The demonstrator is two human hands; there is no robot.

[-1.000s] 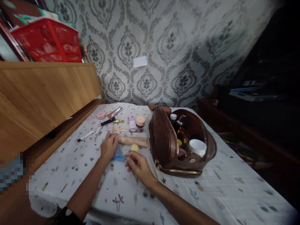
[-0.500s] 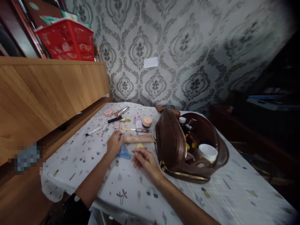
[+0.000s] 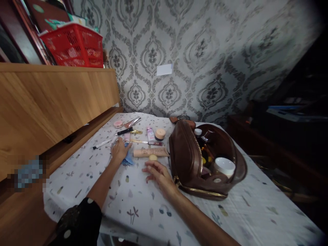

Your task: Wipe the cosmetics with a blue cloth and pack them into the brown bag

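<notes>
My left hand (image 3: 119, 150) is closed on a crumpled blue cloth (image 3: 127, 159), which hangs out to the right of the fingers. Just beyond that hand is a pale pink tube (image 3: 127, 137). Above the tablecloth hovers my right hand (image 3: 159, 176), its fingers apart and nothing in them. A small round yellowish piece (image 3: 153, 158) lies right in front of its fingertips. Behind it a long beige tube (image 3: 150, 152) lies sideways, its right end close to an open brown leather bag (image 3: 186, 153). The bag holds a white jar (image 3: 224, 166) and several bottles.
Several cosmetics lie farther back: a pink compact (image 3: 118, 124), a black pen-like item (image 3: 124, 131), a white pen-like item (image 3: 101, 144), a small pink-and-white tube (image 3: 150, 134) and a peach-lidded jar (image 3: 160, 134). A wooden cabinet (image 3: 58, 99) borders the left side, with a red basket (image 3: 77, 46) on top.
My left hand has moved left with the blue cloth, away from the beige tube's left end. My right hand has stayed nearly in place, with its fingers a little more spread.
</notes>
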